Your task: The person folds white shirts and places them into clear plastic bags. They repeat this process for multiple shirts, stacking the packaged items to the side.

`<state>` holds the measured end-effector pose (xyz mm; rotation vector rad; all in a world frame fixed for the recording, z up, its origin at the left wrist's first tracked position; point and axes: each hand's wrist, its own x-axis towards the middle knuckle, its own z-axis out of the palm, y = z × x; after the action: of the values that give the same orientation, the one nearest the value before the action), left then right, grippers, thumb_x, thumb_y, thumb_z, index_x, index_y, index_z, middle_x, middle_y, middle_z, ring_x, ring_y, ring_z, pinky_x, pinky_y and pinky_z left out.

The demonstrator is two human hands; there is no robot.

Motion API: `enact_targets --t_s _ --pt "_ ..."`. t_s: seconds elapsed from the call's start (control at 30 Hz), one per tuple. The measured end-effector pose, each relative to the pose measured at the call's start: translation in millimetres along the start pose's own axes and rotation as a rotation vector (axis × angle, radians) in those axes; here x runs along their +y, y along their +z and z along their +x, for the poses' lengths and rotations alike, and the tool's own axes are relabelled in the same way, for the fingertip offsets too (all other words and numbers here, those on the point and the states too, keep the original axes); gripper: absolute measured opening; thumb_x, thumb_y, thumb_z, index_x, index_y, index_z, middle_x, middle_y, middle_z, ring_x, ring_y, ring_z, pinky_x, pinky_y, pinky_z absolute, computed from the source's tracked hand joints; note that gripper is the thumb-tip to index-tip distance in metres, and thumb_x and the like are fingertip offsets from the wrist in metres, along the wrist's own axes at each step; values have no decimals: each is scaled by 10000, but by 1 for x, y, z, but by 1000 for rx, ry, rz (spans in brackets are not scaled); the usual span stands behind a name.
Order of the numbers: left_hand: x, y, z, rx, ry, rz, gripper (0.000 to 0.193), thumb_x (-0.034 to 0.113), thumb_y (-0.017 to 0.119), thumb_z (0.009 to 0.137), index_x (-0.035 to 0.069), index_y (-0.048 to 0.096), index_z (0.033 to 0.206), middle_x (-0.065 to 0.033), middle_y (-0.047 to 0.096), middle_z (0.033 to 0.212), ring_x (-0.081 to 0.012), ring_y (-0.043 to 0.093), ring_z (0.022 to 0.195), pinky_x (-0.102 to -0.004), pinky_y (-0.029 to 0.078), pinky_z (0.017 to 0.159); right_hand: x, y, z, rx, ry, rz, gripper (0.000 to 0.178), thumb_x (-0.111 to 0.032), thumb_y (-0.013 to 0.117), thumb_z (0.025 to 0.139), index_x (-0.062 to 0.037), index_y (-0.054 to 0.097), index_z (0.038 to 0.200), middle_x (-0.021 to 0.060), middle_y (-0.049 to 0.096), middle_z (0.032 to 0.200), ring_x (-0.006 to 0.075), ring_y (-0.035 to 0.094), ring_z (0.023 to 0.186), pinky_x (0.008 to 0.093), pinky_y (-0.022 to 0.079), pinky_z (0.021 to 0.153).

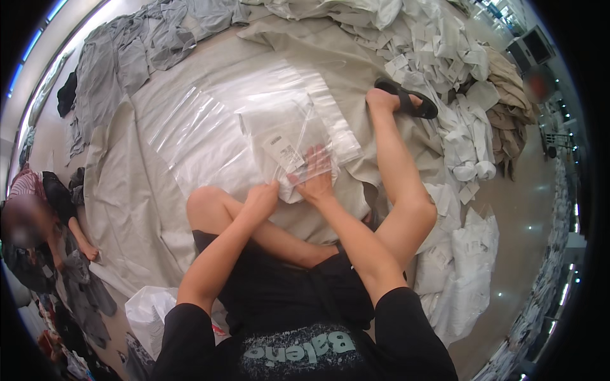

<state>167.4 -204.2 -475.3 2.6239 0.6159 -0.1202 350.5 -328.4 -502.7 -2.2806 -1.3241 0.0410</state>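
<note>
In front of my crossed legs lies a folded white garment [257, 120] in a clear plastic bag [323, 127]. A white paper tag [283, 152] with print shows through the film. My left hand [262, 200] is closed at the bag's near edge, its fingertips pinching the film. My right hand [316, 176] lies flat beside the tag with fingers stretched out. Its fingers show through the clear film, over the garment. More flat clear bags [197, 127] are spread to the left, beneath or beside this one; their overlap is hard to make out.
A beige cloth sheet [121, 197] covers the floor. Grey garments [171, 38] lie at the far left, white tagged garments [438, 57] at the far right, tan ones [511, 95] beyond. Filled clear bags [470, 267] stand right of me. Another person [47, 197] bends over clothes at left.
</note>
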Motion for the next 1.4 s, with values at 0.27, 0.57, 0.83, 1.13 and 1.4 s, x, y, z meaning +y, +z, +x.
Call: enact_targets --t_s 0.27,0.57,0.83,1.13,1.4 --pt "-1 8 0 17 -30 33 151 18 607 879 -21 616 1024 -257 758 874 -453 756 863 -559 593 769 -30 -74 -52 -285 -178 -154 613 -307 693 965 56 546 1437 301 528 1484 432 539 1365 533 439 1141" --pt "-13 57 14 167 66 104 141 103 639 895 30 687 1006 -149 737 847 -326 748 779 -479 592 643 122 -42 -1 -147 119 -13 334 -110 479 1057 23 618 1330 247 650 1341 442 585 1295 505 477 1115" --pt "-9 25 1 156 -113 -71 186 85 722 805 20 739 978 -188 778 910 -372 780 889 -495 622 739 80 -30 9 -92 138 -44 276 57 592 878 -32 515 1128 227 600 1167 479 606 1128 552 502 948" --pt "20 -109 10 595 -181 -327 175 135 615 882 79 671 1038 -214 736 905 -449 694 850 -581 526 738 207 -75 99 -217 310 291 139 -130 630 943 -71 562 1048 154 603 891 323 589 822 413 485 753" --pt "-2 -276 28 1028 -216 -522 132 169 699 792 39 697 814 -199 747 845 -392 722 841 -495 568 782 8 -251 160 -361 255 892 184 -226 723 1032 -159 584 931 -103 473 700 -4 340 512 186 231 471"
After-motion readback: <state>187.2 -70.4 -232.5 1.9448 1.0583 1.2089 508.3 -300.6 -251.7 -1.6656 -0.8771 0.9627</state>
